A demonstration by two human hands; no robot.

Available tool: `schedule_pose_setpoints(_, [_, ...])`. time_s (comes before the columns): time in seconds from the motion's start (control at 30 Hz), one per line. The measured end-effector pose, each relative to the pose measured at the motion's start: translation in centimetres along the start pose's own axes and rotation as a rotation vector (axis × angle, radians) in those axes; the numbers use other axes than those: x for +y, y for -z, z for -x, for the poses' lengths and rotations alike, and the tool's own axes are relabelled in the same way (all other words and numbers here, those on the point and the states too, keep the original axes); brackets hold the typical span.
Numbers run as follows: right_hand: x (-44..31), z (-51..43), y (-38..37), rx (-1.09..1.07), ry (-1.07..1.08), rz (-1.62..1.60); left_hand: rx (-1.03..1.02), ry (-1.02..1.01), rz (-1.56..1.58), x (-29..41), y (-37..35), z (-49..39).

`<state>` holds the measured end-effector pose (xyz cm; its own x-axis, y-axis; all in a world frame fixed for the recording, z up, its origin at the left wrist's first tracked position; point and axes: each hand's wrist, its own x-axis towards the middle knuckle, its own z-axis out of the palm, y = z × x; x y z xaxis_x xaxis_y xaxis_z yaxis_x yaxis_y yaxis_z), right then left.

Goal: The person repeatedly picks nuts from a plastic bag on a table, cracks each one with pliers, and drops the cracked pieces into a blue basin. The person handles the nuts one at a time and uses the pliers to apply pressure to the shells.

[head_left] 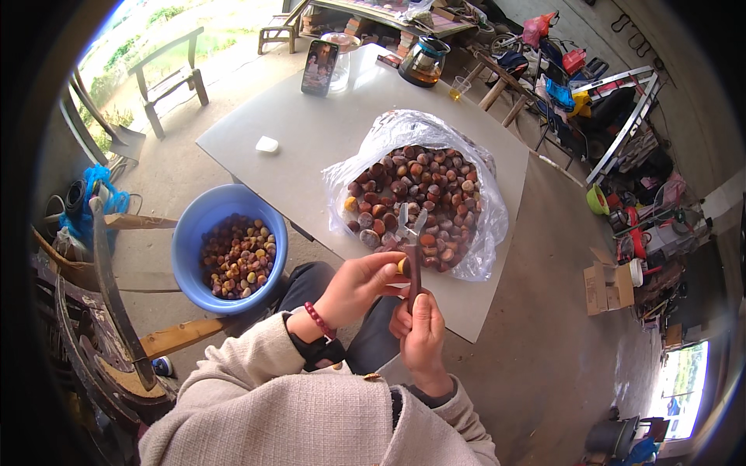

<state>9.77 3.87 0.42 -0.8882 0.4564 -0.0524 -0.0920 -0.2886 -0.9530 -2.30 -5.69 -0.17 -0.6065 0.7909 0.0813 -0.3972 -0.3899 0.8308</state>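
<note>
My right hand [418,332] grips the dark red handles of a pair of metal scissors [415,250], whose parted blades with a toothed inner edge point away from me over the chestnuts. Between the thumb and fingers of my left hand [361,285] is one chestnut [403,266], brown with a yellowish part showing, held close beside the scissors' handles. Just beyond lies a clear plastic bag [492,233], its mouth wide, full of brown chestnuts [431,180]. Lower to the left, a blue plastic basin [185,256] holds many more chestnuts [239,256], several of them showing yellowish patches.
The grey table [280,175] bears a small white object [267,144], a propped phone [319,68], a glass teapot [424,61] and a plastic cup of yellowish liquid [459,88]. Wooden chair parts [180,338] stand at the left. An opened cardboard box [607,285] and piled clutter lie at the right.
</note>
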Motion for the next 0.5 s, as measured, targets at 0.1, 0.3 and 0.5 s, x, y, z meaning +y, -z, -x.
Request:
schedule_pose_setpoints(0.1, [0.3, 0.1, 0.2, -0.030, 0.062, 0.138, 0.038, 0.174, 0.104, 0.7, 0.2, 0.1])
schedule_pose_setpoints(0.3, [0.2, 0.4, 0.7, -0.091, 0.081, 0.260, 0.000, 0.233, 0.175, 1.2, 0.9, 0.2])
schedule_pose_setpoints(0.5, [-0.3, 0.7, 0.9, -0.144, 0.067, 0.336, -0.009, 0.283, 0.195, 1.3, 1.7, 0.5])
